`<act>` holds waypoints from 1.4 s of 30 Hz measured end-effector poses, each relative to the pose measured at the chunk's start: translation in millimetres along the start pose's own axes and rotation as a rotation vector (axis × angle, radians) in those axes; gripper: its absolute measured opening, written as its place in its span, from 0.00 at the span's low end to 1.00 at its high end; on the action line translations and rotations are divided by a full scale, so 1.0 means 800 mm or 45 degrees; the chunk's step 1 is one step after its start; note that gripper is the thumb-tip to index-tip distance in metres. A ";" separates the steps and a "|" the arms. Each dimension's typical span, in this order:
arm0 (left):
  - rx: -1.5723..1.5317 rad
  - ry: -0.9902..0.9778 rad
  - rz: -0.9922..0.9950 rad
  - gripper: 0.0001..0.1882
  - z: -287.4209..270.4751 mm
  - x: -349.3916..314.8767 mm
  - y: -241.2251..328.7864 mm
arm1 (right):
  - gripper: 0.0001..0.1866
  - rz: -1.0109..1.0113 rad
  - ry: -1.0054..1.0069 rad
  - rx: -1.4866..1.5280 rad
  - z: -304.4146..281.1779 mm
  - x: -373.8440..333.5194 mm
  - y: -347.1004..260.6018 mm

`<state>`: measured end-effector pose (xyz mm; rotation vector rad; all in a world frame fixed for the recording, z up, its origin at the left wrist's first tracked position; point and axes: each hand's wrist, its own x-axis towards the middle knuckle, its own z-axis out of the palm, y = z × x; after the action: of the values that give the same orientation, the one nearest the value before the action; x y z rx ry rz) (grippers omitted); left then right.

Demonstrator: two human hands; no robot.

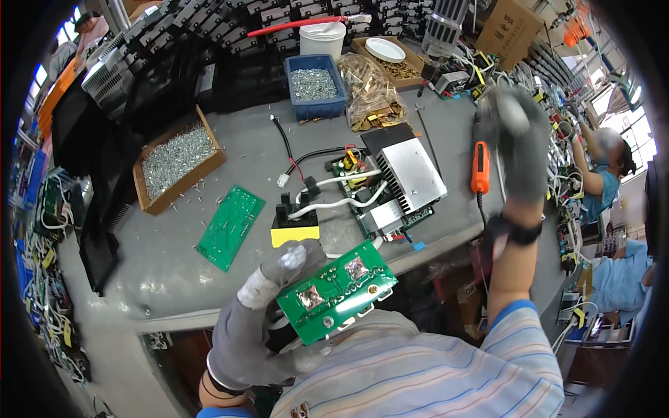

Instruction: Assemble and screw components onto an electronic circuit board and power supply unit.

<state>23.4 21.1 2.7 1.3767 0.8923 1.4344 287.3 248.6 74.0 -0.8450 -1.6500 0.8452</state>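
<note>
In a grey glove, my left hand [279, 279] grips a green circuit board [336, 294] by its left side, close to my body. Two shiny solder patches show on the board's upturned face. My right hand [516, 132], gloved and smeared by motion, is at the right side of the bench. Right beside it is an orange and black electric screwdriver [479, 167] with a cord; whether the fingers touch it is unclear. In front of me lies a circuit assembly with a silver finned heat sink [412, 174]. White wires join it to a black part with a yellow block [295, 235].
Another green board [231, 226] lies flat at the left. A cardboard tray [180, 167] and a blue bin [316, 87] hold screws. Behind stand a bag of brass-coloured parts [373, 94], a white tub [323, 40] and black housings [240, 87]. Other people work at the right.
</note>
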 end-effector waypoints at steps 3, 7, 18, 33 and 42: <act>-0.059 -0.005 -0.031 0.44 0.005 0.002 0.001 | 0.10 -0.018 -0.620 0.310 0.051 -0.081 -0.040; -0.165 0.014 -0.028 0.45 0.007 0.003 -0.001 | 0.11 -0.453 -1.034 0.060 0.094 -0.096 -0.045; 0.144 -0.028 0.098 0.45 -0.005 -0.001 0.000 | 0.10 -0.377 -1.134 -0.236 0.112 -0.115 -0.066; -0.223 -0.094 -0.025 0.47 -0.010 0.001 -0.004 | 0.14 -0.154 -1.307 -0.110 0.098 -0.047 -0.035; -0.164 -0.248 0.259 0.53 -0.039 0.047 0.012 | 0.31 0.042 -1.550 0.255 0.100 -0.092 0.033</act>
<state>-6.9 57.0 20.5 1.5128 0.5384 1.4520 227.4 189.8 0.4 -0.1447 -2.4890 1.7011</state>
